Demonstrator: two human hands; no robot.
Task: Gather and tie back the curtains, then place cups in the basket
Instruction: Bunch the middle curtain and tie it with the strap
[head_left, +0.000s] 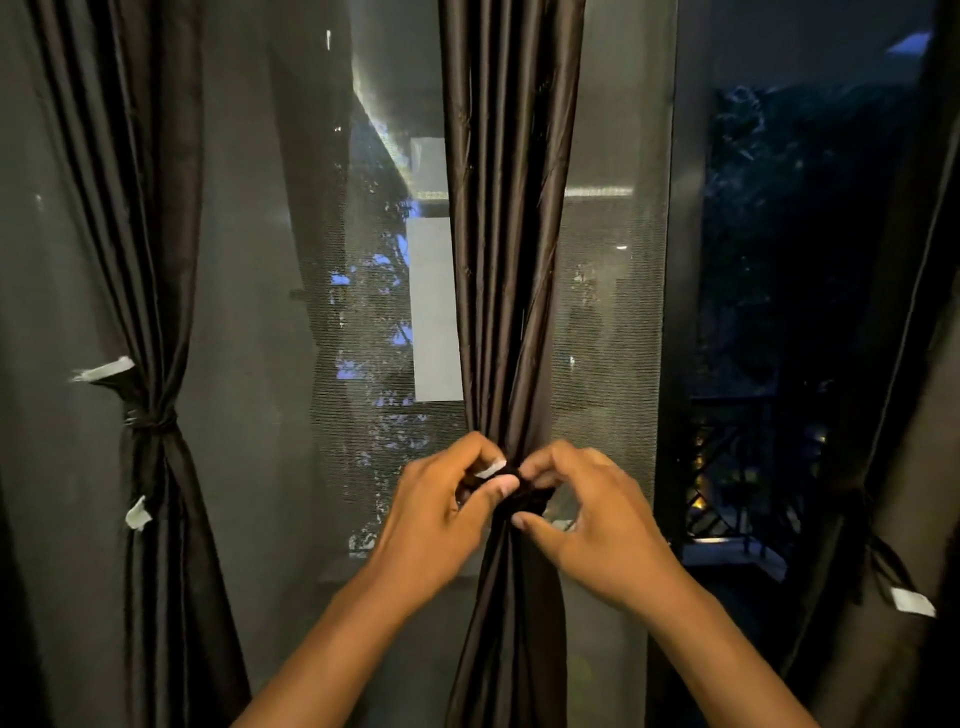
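Two hands are tying the middle curtain
From the head camera, the left hand (441, 512) and the right hand (587, 512) are pinching the dark tie band (519, 488) around the middle curtain (511, 234), fingers curled tight on it. The left curtain (150, 260) is already tied, and the right curtain (883, 519) is looking tied too. I am counting three curtains and two hands. No cups or basket are showing, so that part is waiting

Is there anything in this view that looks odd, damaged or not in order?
Nothing looks damaged. Both hands, left and right, work the dark tie around the middle curtain. The left curtain is already tied; its white tags stick out loosely.
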